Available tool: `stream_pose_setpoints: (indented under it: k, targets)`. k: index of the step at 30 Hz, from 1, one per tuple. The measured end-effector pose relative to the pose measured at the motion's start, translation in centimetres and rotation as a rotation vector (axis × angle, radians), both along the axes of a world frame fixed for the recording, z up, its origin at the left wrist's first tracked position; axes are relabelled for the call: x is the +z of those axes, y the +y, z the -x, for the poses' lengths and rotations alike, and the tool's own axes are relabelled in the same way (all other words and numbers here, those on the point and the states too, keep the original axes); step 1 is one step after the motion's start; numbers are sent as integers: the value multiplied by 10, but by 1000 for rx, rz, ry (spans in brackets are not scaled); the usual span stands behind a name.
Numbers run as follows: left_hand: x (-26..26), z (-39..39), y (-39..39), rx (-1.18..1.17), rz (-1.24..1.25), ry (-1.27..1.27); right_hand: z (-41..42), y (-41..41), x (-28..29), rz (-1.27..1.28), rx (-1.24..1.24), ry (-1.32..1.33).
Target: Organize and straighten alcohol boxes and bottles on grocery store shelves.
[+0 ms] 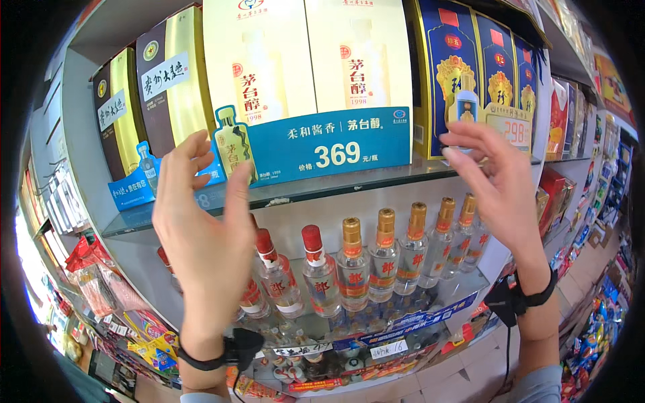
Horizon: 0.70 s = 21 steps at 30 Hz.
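My left hand (204, 226) is raised in front of the glass shelf (352, 187), its thumb and fingers apart and holding nothing. Behind it stand a blue price strip with a bottle cutout (327, 146) and tall dark-and-gold liquor boxes (171, 85). My right hand (496, 186) is held up at the shelf's right end, fingers curved, a gap between thumb and fingertips. Nearest to it are blue-and-gold liquor boxes (451, 65) and a cream price card (509, 133). Two large cream liquor boxes (259, 60) stand between the hands. Whether either hand touches the shelf goods cannot be told.
Clear glass liquor bottles with gold caps (386, 262) and red caps (322, 282) line the lower shelf. Below are handwritten price labels (388, 348). Red packaged goods (93, 272) hang at left. Colourful packets (599, 327) and tiled floor (484, 373) lie at right.
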<state>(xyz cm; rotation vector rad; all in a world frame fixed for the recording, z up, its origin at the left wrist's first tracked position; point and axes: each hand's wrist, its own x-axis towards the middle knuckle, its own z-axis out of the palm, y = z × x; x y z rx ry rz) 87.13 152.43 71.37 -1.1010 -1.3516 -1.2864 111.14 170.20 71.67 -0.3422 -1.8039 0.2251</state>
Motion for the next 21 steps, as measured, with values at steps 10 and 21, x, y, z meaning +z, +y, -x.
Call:
stream_pose_setpoints:
  k: [10, 21]
  targets:
    - [16, 35, -5, -374, 345, -304, 32, 8, 0, -113, -187, -100]
    - [21, 45, -1, -382, 371, -318, 48, 3, -2, -68, -211, -78]
